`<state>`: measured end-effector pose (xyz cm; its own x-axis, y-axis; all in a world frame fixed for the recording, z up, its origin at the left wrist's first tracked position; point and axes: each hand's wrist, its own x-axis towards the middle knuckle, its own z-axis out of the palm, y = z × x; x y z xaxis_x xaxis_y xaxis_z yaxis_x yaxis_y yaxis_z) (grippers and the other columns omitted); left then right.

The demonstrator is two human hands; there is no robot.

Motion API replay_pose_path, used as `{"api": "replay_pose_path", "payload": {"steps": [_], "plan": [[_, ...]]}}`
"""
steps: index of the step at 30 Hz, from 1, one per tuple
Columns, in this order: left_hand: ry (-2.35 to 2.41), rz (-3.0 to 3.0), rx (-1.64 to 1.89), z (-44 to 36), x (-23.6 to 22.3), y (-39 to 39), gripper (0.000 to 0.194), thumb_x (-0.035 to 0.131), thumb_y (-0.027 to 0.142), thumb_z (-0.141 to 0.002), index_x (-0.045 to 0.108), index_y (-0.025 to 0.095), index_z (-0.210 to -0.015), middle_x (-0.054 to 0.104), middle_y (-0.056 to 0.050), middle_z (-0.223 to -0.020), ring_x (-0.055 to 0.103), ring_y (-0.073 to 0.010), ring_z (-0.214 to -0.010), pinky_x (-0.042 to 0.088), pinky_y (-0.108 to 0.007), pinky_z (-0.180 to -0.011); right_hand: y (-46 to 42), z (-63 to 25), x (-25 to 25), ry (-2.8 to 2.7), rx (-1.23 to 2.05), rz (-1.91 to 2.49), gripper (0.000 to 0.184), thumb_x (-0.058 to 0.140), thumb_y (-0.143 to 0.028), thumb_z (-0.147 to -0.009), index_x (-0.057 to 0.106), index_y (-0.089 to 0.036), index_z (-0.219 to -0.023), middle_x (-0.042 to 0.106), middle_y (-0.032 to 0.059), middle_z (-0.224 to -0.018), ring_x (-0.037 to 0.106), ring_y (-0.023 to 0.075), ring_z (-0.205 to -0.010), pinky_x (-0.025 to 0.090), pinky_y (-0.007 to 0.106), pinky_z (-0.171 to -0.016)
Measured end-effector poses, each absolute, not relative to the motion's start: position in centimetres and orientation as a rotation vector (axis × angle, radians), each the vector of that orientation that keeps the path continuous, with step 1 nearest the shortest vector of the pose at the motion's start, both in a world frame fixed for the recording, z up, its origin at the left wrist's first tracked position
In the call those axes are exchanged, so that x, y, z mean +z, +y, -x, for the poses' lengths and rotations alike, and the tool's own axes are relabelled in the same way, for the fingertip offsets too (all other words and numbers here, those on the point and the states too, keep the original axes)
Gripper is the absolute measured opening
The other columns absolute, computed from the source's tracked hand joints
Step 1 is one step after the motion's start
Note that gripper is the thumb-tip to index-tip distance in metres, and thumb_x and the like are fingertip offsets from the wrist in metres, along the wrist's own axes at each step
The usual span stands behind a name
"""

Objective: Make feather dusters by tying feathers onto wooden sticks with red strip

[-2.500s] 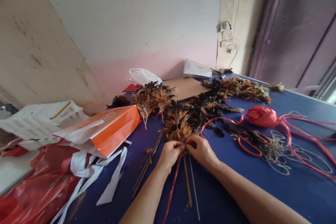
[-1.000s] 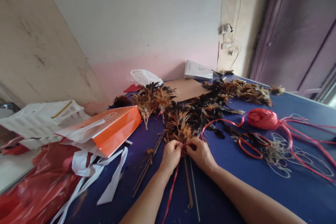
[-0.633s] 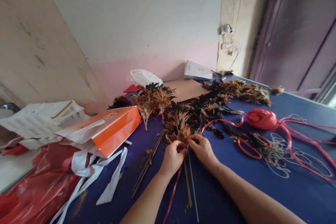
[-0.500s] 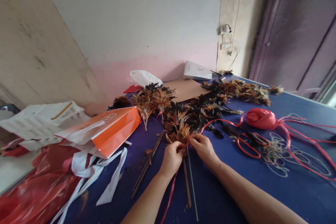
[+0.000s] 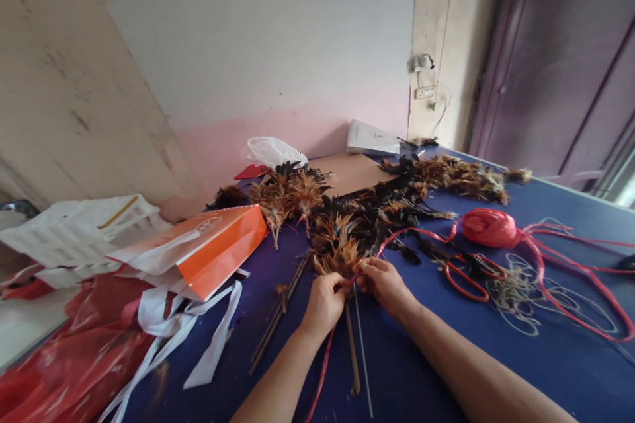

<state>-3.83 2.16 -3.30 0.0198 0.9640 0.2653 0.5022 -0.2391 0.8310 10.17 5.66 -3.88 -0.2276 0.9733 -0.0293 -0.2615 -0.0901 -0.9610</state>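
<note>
Brown and black feathers [image 5: 342,238] lie bunched around the upper end of a thin wooden stick [image 5: 352,350]. Close against their base, my left hand [image 5: 325,297] is closed in a pinch on the feather bundle and the pink-red plastic string. My right hand [image 5: 384,283] pinches the same plastic string [image 5: 389,241] just to the right, fingers together. The string runs from there to a ball of it [image 5: 489,227], and a loose tail hangs below my left hand. Beside the stick lies a thin pale rod [image 5: 364,357].
Red-handled scissors [image 5: 466,281] and tangled pale thread [image 5: 520,294] lie to the right. More feather bundles [image 5: 451,175] are at the back near a cardboard sheet [image 5: 347,172]. An orange and white bag [image 5: 221,248], dark sticks [image 5: 280,314] and red plastic [image 5: 74,344] are left on the blue table.
Both hands stay at the feather base with only small finger movements on the string. The whole view has shifted slightly.
</note>
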Motion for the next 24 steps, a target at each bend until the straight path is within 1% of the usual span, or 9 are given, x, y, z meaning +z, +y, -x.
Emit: {"api": "replay_pose_path", "payload": {"steps": [4, 8, 11, 14, 16, 18, 20, 22, 24], "plan": [[1.501, -1.786, 1.152, 3.9, -3.2, 2.1, 0.013, 0.058, 0.014, -0.066, 0.069, 0.015, -0.071, 0.070, -0.005, -0.071, 0.063, -0.0188, -0.069, 0.046, -0.027, -0.067, 5.8, -10.4, -3.4, -1.205, 1.502, 0.949, 0.029, 0.060, -0.043, -0.067, 0.052, -0.015, -0.069, 0.057, -0.0003, -0.051, 0.052, 0.0097, -0.045, 0.041, 0.020, -0.043], [1.479, -1.756, 1.136, 3.8, -2.8, 1.8, 0.014, 0.058, 0.016, -0.066, 0.070, 0.015, -0.075, 0.070, -0.005, -0.073, 0.063, -0.0188, -0.071, 0.046, -0.028, -0.070, 5.8, -10.5, -3.3, -1.395, 1.381, 1.038, 0.027, 0.063, -0.036, -0.066, 0.057, -0.014, -0.079, 0.059, -0.0015, -0.053, 0.053, 0.0102, -0.042, 0.036, 0.017, -0.035], [1.431, -1.694, 1.105, 3.8, -2.3, 1.6, 0.017, 0.057, 0.017, -0.066, 0.069, 0.014, -0.079, 0.071, -0.005, -0.077, 0.064, -0.0184, -0.074, 0.048, -0.027, -0.071, 5.9, -10.7, -4.0, -1.683, 1.228, 1.118, 0.018, 0.059, -0.029, -0.069, 0.060, -0.015, -0.078, 0.055, -0.0041, -0.050, 0.050, 0.0085, -0.039, 0.036, 0.016, -0.034], [1.421, -1.567, 1.090, 4.1, -1.9, 1.7, 0.024, 0.053, 0.019, -0.070, 0.066, 0.012, -0.089, 0.071, -0.007, -0.083, 0.065, -0.0168, -0.073, 0.050, -0.026, -0.065, 6.2, -11.1, -4.6, -1.793, 1.174, 1.116, 0.009, 0.052, -0.018, -0.069, 0.060, -0.015, -0.071, 0.054, -0.0045, -0.048, 0.050, 0.0081, -0.042, 0.037, 0.015, -0.038], [1.475, -1.491, 1.115, 4.7, -1.5, 1.8, 0.027, 0.049, 0.022, -0.074, 0.063, 0.012, -0.095, 0.070, -0.009, -0.089, 0.066, -0.0153, -0.073, 0.050, -0.024, -0.061, 6.5, -11.4, -4.9, -1.821, 1.182, 1.103, 0.012, 0.050, -0.013, -0.066, 0.060, -0.015, -0.071, 0.055, -0.0042, -0.048, 0.052, 0.0085, -0.044, 0.038, 0.015, -0.040], [1.572, -1.448, 1.146, 5.3, -1.3, 1.8, 0.026, 0.046, 0.027, -0.077, 0.061, 0.012, -0.092, 0.069, -0.010, -0.089, 0.066, -0.0137, -0.069, 0.049, -0.021, -0.055, 6.7, -11.7, -5.0, -1.848, 1.188, 1.091, 0.018, 0.048, -0.010, -0.064, 0.061, -0.015, -0.075, 0.056, -0.0041, -0.050, 0.053, 0.0091, -0.045, 0.039, 0.016, -0.041], [1.680, -1.440, 1.132, 5.8, -1.1, 1.7, 0.028, 0.047, 0.035, -0.078, 0.062, 0.012, -0.081, 0.069, -0.009, -0.078, 0.063, -0.0123, -0.055, 0.044, -0.019, -0.044, 6.7, -11.8, -4.9, -1.905, 1.128, 1.060, 0.027, 0.045, -0.007, -0.063, 0.063, -0.016, -0.082, 0.057, -0.0038, -0.053, 0.055, 0.0095, -0.048, 0.039, 0.016, -0.044], [1.756, -1.462, 1.039, 6.0, -1.2, 1.6, 0.036, 0.048, 0.045, -0.076, 0.061, 0.013, -0.066, 0.065, -0.007, -0.058, 0.056, -0.0117, -0.041, 0.037, -0.019, -0.036, 6.5, -11.8, -4.7, -1.980, 1.004, 1.024, 0.035, 0.043, -0.005, -0.062, 0.065, -0.016, -0.086, 0.059, -0.0031, -0.057, 0.055, 0.0099, -0.051, 0.040, 0.017, -0.048], [1.796, -1.500, 0.903, 5.9, -1.4, 1.5, 0.046, 0.048, 0.054, -0.073, 0.059, 0.014, -0.052, 0.058, -0.004, -0.042, 0.050, -0.0122, -0.031, 0.033, -0.020, -0.032, 6.3, -11.8, -4.3, -2.039, 0.890, 1.003, 0.035, 0.043, -0.004, -0.060, 0.066, -0.016, -0.084, 0.061, -0.0016, -0.060, 0.055, 0.0107, -0.054, 0.040, 0.019, -0.053]]}}
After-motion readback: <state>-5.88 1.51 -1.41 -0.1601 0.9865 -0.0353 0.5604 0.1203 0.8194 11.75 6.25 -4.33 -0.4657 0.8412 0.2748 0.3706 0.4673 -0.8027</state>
